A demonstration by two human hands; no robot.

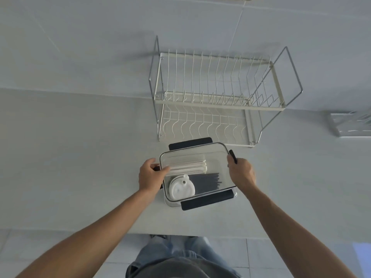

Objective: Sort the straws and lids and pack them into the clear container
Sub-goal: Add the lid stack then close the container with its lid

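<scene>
A clear container (217,157) with black clip latches stands on the pale counter in front of me. Its clear cover with a dark rim lies on top. Inside I see a bundle of white straws (188,167), a bundle of black straws (206,181) below it, and round white lids (181,188) at the near left corner. My left hand (150,175) grips the cover's left edge by a black latch. My right hand (241,173) grips the right edge, fingers on the black latch (232,156) there.
A two-tier wire dish rack (220,101) stands just behind the container against the tiled wall. A shiny metal tray (351,125) sits at the far right. The counter's front edge runs close below the container, with my legs and the floor beneath.
</scene>
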